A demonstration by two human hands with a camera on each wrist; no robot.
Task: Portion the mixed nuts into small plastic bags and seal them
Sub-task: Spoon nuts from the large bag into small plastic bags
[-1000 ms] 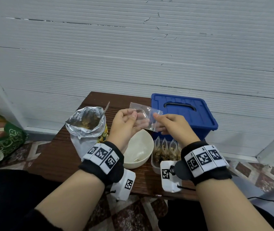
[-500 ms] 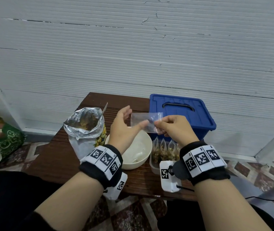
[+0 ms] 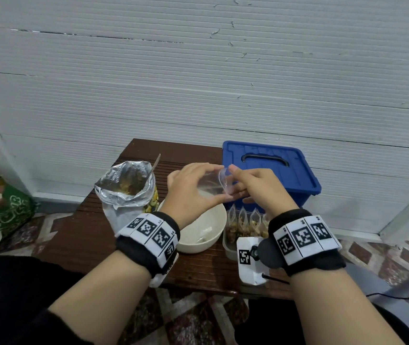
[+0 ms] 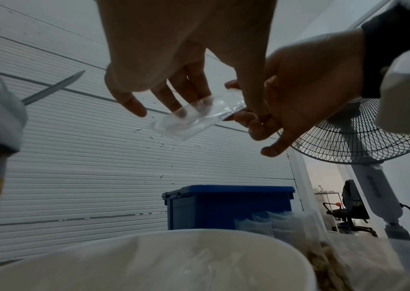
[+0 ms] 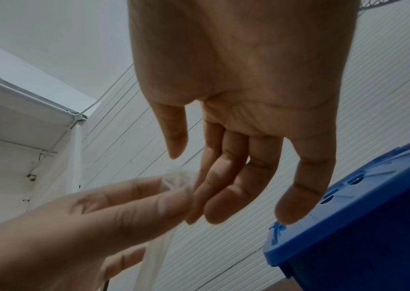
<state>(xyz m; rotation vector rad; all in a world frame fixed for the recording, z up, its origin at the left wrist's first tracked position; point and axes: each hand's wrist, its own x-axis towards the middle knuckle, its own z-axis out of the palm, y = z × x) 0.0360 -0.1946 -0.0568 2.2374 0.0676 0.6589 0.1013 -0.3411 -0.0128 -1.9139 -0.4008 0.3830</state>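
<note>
A small clear plastic bag [image 3: 211, 186] hangs in the air above the white bowl [image 3: 213, 215], held between both hands. My left hand [image 3: 219, 184] grips it, fingers over the top and thumb beneath. In the left wrist view the bag [image 4: 193, 120] lies against those fingers. My right hand [image 3: 233, 183] pinches the bag's right edge, and in the right wrist view the bag [image 5: 176, 180] shows crumpled at its fingertips [image 5: 213, 212]. An open foil bag of mixed nuts [image 3: 126, 188] stands to the left with a spoon handle [image 3: 155, 164] sticking out.
A blue lidded box [image 3: 273, 170] stands at the back right of the brown table [image 3: 79, 235]. In front of it a clear tub [image 3: 228, 247] holds several filled small bags [image 3: 244, 224]. A green bag [image 3: 2, 215] lies on the floor at left, and a standing fan [image 4: 358, 135] is at right.
The flat bag has been turned and pulled in between the hands. My left hand, which only touched its edge, now wraps over it. Both hands sit slightly lower.
</note>
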